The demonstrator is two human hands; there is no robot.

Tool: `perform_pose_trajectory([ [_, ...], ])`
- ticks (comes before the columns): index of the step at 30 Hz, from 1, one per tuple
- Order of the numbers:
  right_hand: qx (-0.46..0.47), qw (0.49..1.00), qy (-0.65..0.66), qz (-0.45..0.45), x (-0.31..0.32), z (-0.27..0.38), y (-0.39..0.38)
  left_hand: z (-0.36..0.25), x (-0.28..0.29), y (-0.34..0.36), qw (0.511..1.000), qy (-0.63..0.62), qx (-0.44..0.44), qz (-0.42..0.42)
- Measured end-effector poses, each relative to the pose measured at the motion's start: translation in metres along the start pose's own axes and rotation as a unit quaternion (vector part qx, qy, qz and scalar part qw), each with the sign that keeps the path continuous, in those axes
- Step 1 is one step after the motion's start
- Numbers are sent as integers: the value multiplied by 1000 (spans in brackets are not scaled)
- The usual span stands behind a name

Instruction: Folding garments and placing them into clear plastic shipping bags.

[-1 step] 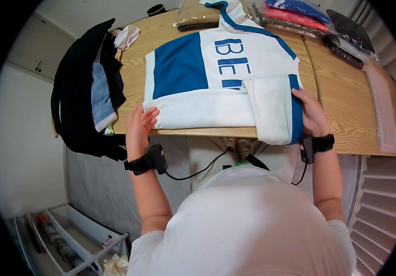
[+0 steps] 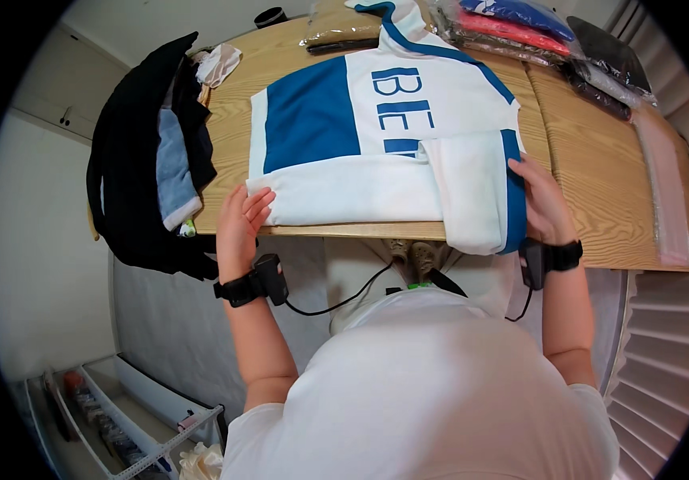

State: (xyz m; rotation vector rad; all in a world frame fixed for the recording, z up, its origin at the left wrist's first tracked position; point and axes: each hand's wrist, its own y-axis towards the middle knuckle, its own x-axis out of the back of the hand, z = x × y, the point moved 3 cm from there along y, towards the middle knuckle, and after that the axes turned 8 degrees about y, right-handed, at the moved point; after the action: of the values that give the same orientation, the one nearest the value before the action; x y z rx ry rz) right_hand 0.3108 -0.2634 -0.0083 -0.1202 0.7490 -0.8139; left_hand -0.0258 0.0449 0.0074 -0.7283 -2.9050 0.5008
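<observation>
A white garment (image 2: 344, 188) with blue panels and large blue lettering lies on the wooden table, its collar end away from me. A white section is folded along the near side, and a blue-trimmed flap (image 2: 472, 192) is doubled over at the right, overhanging the table's front edge. My left hand (image 2: 242, 214) is open at the near left corner of the garment, fingers loosely stretched and touching the cloth. Beside the blue trim, my right hand (image 2: 546, 204) is open too, its fingertips resting on the trim. Part of that hand's fingers is hidden.
Dark clothing (image 2: 132, 168) with a light blue piece hangs over the table's left end. Bagged folded clothes (image 2: 512, 32) are stacked at the far right, near a clear plastic sleeve (image 2: 664, 192). Black wrist devices with cables (image 2: 271, 278) are on both my wrists. White racks (image 2: 120, 424) stand lower left.
</observation>
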Motion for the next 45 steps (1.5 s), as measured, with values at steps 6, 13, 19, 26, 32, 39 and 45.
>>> perform_pose_trajectory([
  [6, 165, 889, -402, -141, 10, 8, -90, 8, 10, -2, 999, -28, -45, 6],
  [13, 116, 859, -477, -145, 41, -57, -110, 9, 5, -1, 999, -12, -48, -19],
  [19, -28, 912, -408, -24, 0, -41, -108, -3, -19, -28, 990, 76, -106, -57],
  [26, 58, 986, -32, 155, -74, -18, -85, -20, -150, -81, 931, 152, -102, 316],
  [32, 81, 948, -201, 232, -85, -17, -75, -31, -212, -66, 936, -38, 4, 351],
  [39, 209, 908, -360, -56, 28, 40, -60, -42, -242, -36, 933, -66, -12, 353],
  [45, 222, 881, -417, -17, 66, 28, -40, -54, -249, -11, 932, -169, -40, 317],
])
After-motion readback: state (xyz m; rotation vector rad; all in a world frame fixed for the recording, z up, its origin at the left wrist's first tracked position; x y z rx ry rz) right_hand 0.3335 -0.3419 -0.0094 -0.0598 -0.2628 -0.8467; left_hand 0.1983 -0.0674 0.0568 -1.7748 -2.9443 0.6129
